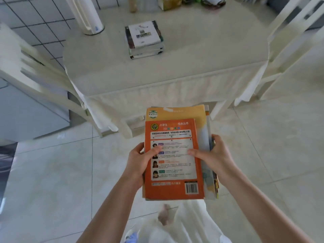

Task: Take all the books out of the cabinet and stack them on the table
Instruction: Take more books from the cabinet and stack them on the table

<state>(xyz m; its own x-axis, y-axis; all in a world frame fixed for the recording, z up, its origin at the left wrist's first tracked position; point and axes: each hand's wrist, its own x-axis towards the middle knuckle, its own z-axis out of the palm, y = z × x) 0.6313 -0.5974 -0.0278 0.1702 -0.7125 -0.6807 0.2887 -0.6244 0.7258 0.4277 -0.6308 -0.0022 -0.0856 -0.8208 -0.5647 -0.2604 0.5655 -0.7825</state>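
I hold a small pile of books (pixel 177 151) in front of me above the floor, an orange back cover with a barcode on top and a larger yellow one beneath. My left hand (pixel 140 160) grips the pile's left edge, thumb lying on the orange cover. My right hand (pixel 212 155) grips the right edge, thumb on top. A stack of several books (pixel 144 39) with a white cover uppermost lies on the white table (pixel 192 64) ahead. The cabinet is out of view.
A white chair (pixel 40 74) stands at the table's left, another chair (pixel 287 41) at its right. A tall white jug (pixel 87 16) and some packages (pixel 170 3) stand at the table's far side. Pale tiled floor (pixel 263 146) lies between me and the table.
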